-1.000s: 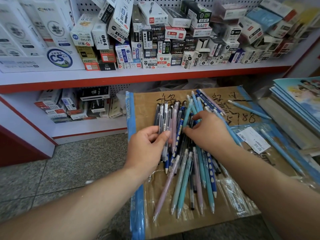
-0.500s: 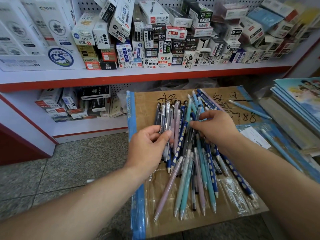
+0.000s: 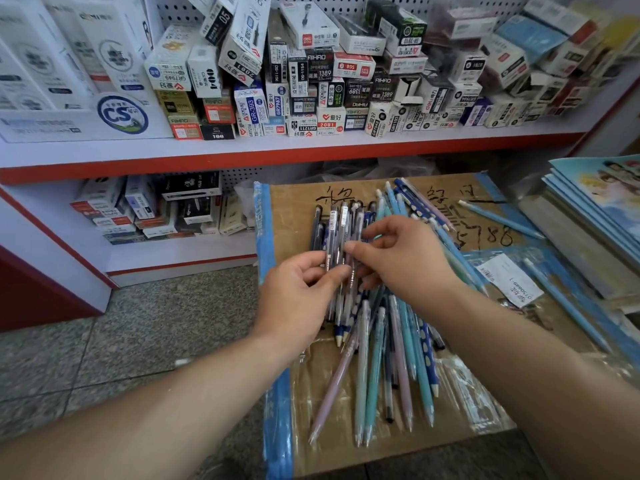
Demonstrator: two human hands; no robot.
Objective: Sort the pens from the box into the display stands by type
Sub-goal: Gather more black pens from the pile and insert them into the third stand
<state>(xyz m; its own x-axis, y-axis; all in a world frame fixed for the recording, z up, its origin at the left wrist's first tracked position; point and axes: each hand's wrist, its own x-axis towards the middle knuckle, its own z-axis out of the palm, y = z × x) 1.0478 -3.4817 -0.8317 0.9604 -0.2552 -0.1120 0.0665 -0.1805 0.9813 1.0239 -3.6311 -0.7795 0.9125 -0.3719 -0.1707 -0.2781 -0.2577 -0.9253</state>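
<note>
Now your right hand (image 3: 405,259) has left the loose pile (image 3: 401,344) and joined your left hand (image 3: 298,294), both sets of fingers (image 3: 384,226) gripping the bundle of pens (image 3: 337,230).

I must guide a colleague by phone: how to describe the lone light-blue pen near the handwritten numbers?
Find the brown cardboard below the shelf. Near its far right corner, above the handwritten digits, lies one light-blue pen, apart from the pile.

The left hand (image 3: 298,301) and right hand (image 3: 407,263) hide part of the pens (image 3: 379,358). Rightmost boxes (image 3: 561,74) are blurred; booklets (image 3: 597,211) run off the edge.
</note>
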